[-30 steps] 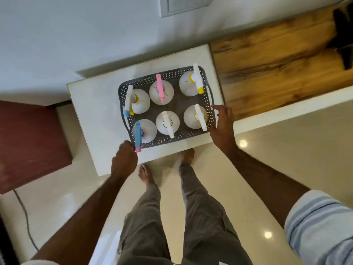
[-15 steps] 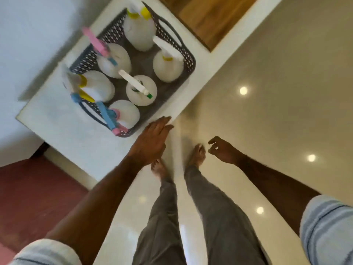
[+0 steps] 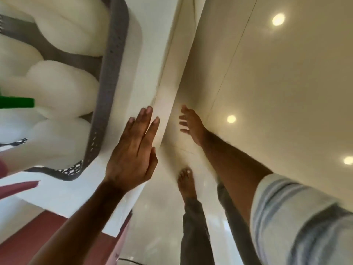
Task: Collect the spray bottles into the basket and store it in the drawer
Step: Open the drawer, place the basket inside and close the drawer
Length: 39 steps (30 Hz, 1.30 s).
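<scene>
Since half a second ago we've leaned in close — both hands empty, left hand [image 3: 131,152] spread on the desk [image 3: 145,73] edge, right hand [image 3: 191,123] reaching low. Loaded basket [image 3: 107,88] sits near that edge — bump it and the spray bottles [image 3: 63,88] could topple.

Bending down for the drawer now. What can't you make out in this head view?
- Drawer: no handle or front visible below the white top.
- Spray bottles: blurred, mostly cut off at the left edge; count unclear.
- Basket: only its near wall shows.
- Right hand: blurred, contact unclear.

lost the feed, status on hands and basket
Left hand open, flat at cabinet edge. Right hand open, reaching down the front. Basket loaded, on top, unheld.
</scene>
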{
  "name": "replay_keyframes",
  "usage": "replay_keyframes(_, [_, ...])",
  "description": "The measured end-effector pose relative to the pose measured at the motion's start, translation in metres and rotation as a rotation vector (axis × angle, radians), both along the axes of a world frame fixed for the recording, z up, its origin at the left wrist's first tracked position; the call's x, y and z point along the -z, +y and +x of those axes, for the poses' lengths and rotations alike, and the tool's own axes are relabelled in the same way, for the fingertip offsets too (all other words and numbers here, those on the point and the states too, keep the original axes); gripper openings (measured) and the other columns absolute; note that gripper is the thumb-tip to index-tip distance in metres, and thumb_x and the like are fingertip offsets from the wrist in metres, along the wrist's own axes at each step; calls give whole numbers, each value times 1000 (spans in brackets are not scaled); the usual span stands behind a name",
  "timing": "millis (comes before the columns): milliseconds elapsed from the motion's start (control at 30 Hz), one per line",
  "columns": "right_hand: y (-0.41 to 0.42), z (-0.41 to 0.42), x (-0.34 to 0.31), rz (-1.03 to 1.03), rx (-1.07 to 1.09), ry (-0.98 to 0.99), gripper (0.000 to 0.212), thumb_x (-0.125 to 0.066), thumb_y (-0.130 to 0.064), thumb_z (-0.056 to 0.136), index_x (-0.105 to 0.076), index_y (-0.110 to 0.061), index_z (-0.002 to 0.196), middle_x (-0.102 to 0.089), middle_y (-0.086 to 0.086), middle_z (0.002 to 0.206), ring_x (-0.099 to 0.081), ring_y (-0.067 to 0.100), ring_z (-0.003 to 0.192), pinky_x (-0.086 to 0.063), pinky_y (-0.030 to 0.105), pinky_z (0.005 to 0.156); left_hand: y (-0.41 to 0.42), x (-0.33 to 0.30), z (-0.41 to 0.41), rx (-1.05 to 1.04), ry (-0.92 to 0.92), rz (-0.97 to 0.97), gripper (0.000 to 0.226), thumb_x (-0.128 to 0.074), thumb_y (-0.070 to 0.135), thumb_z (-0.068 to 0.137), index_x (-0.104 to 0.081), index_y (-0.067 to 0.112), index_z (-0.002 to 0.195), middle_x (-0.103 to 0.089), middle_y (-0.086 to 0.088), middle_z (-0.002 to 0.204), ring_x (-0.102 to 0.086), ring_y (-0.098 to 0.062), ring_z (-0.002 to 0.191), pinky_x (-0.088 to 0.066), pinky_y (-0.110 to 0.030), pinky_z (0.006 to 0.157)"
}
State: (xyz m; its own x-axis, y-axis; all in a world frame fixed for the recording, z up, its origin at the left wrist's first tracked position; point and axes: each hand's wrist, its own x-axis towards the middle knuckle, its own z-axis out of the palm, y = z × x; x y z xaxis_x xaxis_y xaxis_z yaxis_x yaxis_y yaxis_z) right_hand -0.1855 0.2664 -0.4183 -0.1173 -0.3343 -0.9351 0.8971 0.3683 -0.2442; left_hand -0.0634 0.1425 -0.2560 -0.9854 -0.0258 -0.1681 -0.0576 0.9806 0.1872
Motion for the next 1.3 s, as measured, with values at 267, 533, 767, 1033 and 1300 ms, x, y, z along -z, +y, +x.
replay_keyframes(267, [-51, 37, 40, -130, 264, -88, 62, -34, -63, 98, -44, -20, 141, -52, 6, 145, -48, 26, 135, -33, 43, 118, 0, 1, 0, -118, 94, -12, 75, -45, 21, 93, -11, 3, 157, -15, -19, 163, -15, -33, 154, -22, -55, 122])
replay_keyframes(533, [-40, 25, 43, -100, 151, -48, 72, -23, -64, 99, -30, -17, 153, -38, 5, 157, -39, 25, 144, -33, 51, 118, -3, 2, 0, -111, 106, -18, 73, -44, 25, 95, -13, 2, 157, -15, -18, 165, -16, -33, 154, -20, -53, 123])
replay_keyframes(767, [35, 13, -39, -29, 280, 63, 44, -31, -63, 99, -46, -35, 129, -56, -7, 134, -54, 13, 117, -37, 53, 113, -3, 4, -1, -86, 71, -10, 76, -36, 43, 96, -16, 3, 157, -11, -15, 167, -13, -31, 155, -13, -49, 125])
replay_keyframes(1033, [124, 23, -170, -87, -51, 1072, 75, -57, -41, 96, -18, -21, 157, -17, -5, 165, -21, 13, 152, -29, 37, 122, -1, -7, -7, -59, -171, -184, 84, -36, 61, 92, -10, 18, 160, 5, -13, 168, 3, -32, 156, 1, -49, 126])
replay_keyframes(1300, [177, -23, -196, 158, -1449, 1471, 71, -39, -45, 99, -20, -5, 155, -1, 17, 166, 11, 34, 153, 5, 49, 125, 39, -52, -17, -224, -312, -103, 73, -65, 34, 90, -34, 12, 152, 13, -15, 167, 12, -31, 155, -16, -54, 124])
